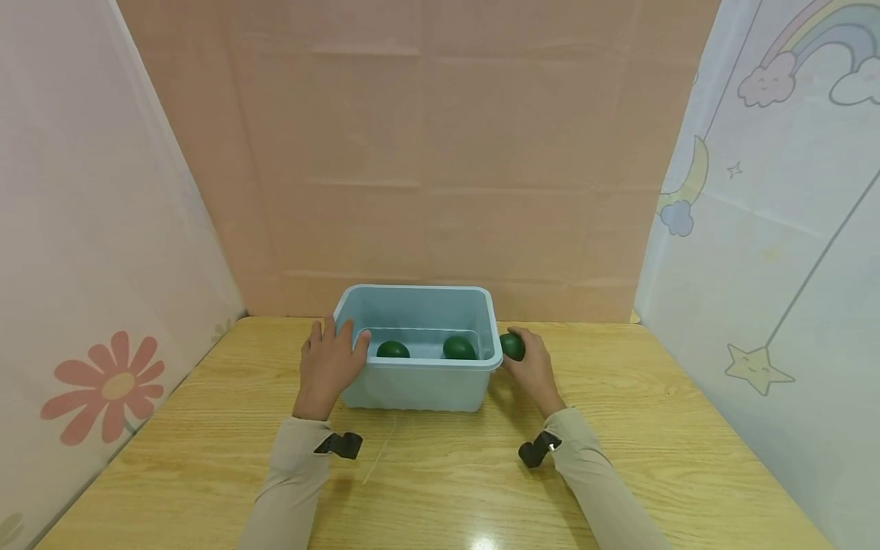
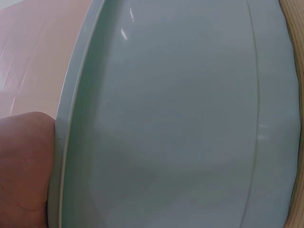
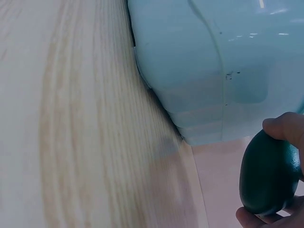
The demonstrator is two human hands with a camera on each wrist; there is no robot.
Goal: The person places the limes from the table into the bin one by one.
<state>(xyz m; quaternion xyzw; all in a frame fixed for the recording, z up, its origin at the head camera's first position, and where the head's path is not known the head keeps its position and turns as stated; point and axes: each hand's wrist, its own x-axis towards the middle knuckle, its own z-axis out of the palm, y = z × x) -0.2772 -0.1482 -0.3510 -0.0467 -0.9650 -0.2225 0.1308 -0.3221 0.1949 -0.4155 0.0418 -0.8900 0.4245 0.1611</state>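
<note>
A pale blue plastic bin (image 1: 419, 386) stands on the table with two smooth, dark green, egg-shaped objects inside, one at the left (image 1: 393, 350) and one at the right (image 1: 458, 348). My left hand (image 1: 328, 368) rests on the bin's left front corner with its fingers spread over the rim; the left wrist view has part of it at the rim's edge (image 2: 59, 137). Just outside the bin's right wall, my right hand (image 1: 535, 372) holds a third dark green egg-shaped object (image 3: 268, 173) between thumb and fingers, near rim height.
The wooden table (image 1: 440, 473) extends around the bin. Brown paper (image 1: 440, 168) covers the back, and printed sheets hang at the left (image 1: 103, 229) and right (image 1: 770, 229). A thin pale strand (image 1: 380, 451) lies in front of the bin.
</note>
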